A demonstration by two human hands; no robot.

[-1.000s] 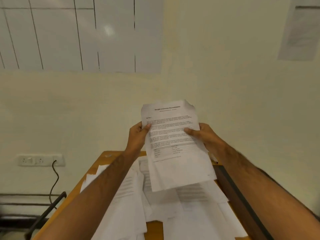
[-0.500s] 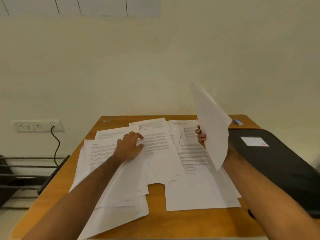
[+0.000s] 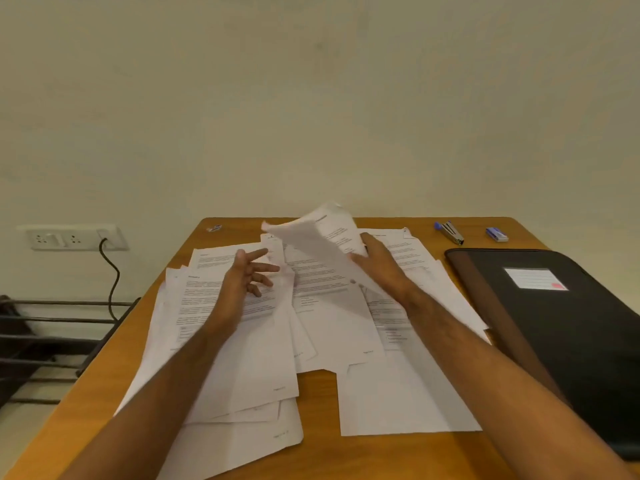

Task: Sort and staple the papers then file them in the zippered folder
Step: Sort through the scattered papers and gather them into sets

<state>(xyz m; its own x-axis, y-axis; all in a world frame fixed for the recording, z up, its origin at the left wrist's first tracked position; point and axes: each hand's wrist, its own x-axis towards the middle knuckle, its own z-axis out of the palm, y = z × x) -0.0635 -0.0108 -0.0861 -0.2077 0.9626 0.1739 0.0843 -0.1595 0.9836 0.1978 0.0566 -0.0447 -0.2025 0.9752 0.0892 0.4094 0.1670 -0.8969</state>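
worktop [image 3: 398, 455]: orange-brown wooden top against a cream wall, carrying everything below.
loose sheets [image 3: 242, 341]: white printed papers spread in overlapping piles across the middle, unsorted, none stapled as far as I can see.
folder [image 3: 571, 341]: black zippered folder with a white label, flat at the right edge, closed; contents not visible.
right hand [image 3: 381, 268]: grasping a curled bunch of white printed pages [image 3: 322, 237]; half a second ago held upright, now tipped down over the piles.
left hand [image 3: 244, 275]: was pressing the left pile, now lifted, fingers spread, holding nothing.
meaning: likely still sorting, next sheet pending.
stapler [image 3: 450, 232]: small blue-and-metal, far edge, untouched.
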